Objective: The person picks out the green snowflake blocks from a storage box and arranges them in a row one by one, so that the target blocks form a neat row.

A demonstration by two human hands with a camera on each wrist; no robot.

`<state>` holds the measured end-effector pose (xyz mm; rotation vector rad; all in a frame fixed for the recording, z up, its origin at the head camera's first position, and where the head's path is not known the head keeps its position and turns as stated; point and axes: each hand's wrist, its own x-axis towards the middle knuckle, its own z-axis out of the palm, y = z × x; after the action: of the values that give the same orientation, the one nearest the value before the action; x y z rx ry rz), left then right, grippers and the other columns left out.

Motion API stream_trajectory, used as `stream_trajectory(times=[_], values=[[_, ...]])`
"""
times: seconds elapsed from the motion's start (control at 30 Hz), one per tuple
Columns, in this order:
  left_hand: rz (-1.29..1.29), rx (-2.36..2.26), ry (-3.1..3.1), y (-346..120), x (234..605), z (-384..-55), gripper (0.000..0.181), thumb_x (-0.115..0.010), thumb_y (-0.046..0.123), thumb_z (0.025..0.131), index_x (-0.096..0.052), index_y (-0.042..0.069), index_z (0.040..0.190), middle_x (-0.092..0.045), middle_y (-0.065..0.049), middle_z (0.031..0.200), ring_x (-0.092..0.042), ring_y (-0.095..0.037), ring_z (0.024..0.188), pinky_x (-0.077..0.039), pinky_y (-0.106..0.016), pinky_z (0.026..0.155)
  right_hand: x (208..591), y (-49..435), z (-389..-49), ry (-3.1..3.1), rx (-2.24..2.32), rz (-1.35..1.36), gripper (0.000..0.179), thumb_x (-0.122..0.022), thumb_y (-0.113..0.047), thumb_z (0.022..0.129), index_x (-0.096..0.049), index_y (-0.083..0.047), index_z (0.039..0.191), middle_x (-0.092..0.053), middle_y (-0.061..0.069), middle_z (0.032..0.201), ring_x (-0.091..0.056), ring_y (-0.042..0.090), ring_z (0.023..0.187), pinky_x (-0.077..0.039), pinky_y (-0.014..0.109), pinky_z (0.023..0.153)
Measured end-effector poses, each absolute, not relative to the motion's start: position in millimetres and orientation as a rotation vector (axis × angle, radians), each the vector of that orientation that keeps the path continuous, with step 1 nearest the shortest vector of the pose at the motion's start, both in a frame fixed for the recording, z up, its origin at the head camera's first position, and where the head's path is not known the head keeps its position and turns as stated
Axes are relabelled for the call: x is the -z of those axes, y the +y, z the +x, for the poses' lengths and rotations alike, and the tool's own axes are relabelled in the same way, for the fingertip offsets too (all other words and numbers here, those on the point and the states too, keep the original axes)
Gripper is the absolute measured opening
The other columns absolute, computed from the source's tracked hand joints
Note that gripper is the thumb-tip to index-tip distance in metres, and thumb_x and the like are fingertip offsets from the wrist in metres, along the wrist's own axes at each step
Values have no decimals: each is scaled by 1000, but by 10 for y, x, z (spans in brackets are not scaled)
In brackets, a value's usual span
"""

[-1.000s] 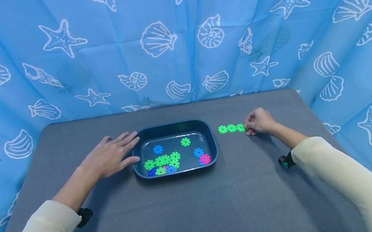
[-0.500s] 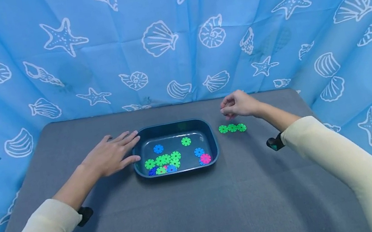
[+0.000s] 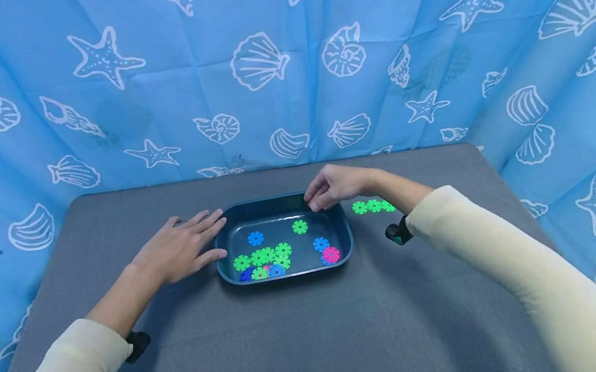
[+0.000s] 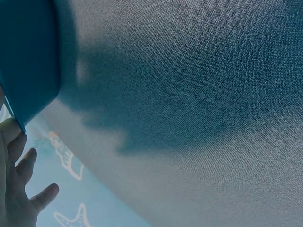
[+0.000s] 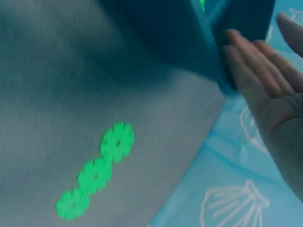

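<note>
A dark blue tray (image 3: pixel 290 274) holds several notched plastic discs: green ones (image 3: pixel 259 257) bunched at the near left, a single green disc (image 3: pixel 300 227), blue ones and a pink disc (image 3: pixel 331 254) at the right. My left hand (image 3: pixel 180 248) rests at the tray's left rim with fingers straight; its fingers also show by the rim in the left wrist view. Above the tray's far right corner is my right hand (image 3: pixel 342 183), fingers loosely bent with nothing seen between them. Three green discs (image 5: pixel 94 175) lie in a row on the cloth right of the tray.
A grey cloth (image 3: pixel 314 343) covers the table. Behind it and at both sides hangs a blue curtain (image 3: pixel 198 24) printed with white shells and starfish. My right forearm partly covers the end of the green row in the head view.
My right hand has left the end of the green row, lifted, and moved left over the tray's far right corner. The three discs stay in place; my left hand stays at the rim.
</note>
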<state>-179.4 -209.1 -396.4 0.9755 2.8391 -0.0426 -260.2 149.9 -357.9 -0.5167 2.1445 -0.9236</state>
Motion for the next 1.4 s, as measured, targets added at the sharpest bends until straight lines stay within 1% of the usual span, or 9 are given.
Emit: stream_trajectory(times=[0.17,0.3,0.43,0.63,0.73,0.87,1.03,1.17,1.4], values=[[979,37,2839,-2105,3982,-1798,71,-50,53,101,-35,10,155,-29,-12,162,-30,-34,146,-29,-66,109,3685,1331,-2576,2140,737,-545,47,-63,-15,100,-51,7,140,-61,19,135,-60,26,124,-48,39,103],[984,44,2837,-2100,3978,-1796,72,-51,53,101,-34,10,156,-29,-12,162,-30,-34,146,-29,-67,109,3758,1256,-2580,2124,703,-573,50,-63,-14,99,-49,8,142,-59,20,136,-57,26,127,-44,39,106],[979,52,2837,-2091,3967,-1792,72,-51,53,100,-35,10,155,-28,-12,162,-30,-35,146,-28,-67,109,3799,1200,-2616,2108,713,-537,52,-66,-12,97,-49,7,142,-60,18,137,-57,26,128,-43,39,107],[971,61,2842,-2081,3959,-1786,72,-51,53,100,-35,10,155,-29,-13,161,-31,-35,146,-28,-68,109,3826,1114,-2665,2099,688,-520,46,-68,-12,96,-56,3,138,-65,13,130,-61,22,123,-45,36,106],[976,62,2840,-2080,3964,-1790,72,-51,53,100,-35,10,155,-29,-12,161,-31,-35,146,-29,-68,108,3854,1073,-2656,2081,691,-515,43,-69,-8,94,-58,2,134,-68,13,125,-63,21,119,-46,35,105],[978,60,2833,-2079,3966,-1796,72,-50,53,100,-35,10,155,-29,-12,161,-31,-35,146,-29,-68,108,3877,1036,-2643,2005,673,-492,43,-71,-4,91,-58,1,131,-70,11,120,-65,19,113,-48,34,101],[967,45,2829,-2079,3962,-1795,71,-51,52,101,-34,10,156,-29,-13,161,-31,-35,146,-29,-68,109,3877,1008,-2639,1898,599,-496,41,-71,-6,91,-58,-3,130,-71,6,118,-63,16,112,-47,34,102],[974,36,2829,-2084,3963,-1793,72,-51,53,101,-35,9,155,-29,-13,161,-31,-35,146,-29,-68,108,3883,985,-2636,1807,578,-479,38,-70,-5,91,-59,-2,127,-72,7,117,-64,16,110,-48,36,101],[986,38,2833,-2084,3967,-1790,71,-51,51,101,-35,8,155,-30,-13,161,-32,-35,146,-29,-68,108,3909,920,-2609,1736,559,-460,34,-70,-1,89,-63,-1,123,-73,9,114,-65,13,104,-52,31,94]])
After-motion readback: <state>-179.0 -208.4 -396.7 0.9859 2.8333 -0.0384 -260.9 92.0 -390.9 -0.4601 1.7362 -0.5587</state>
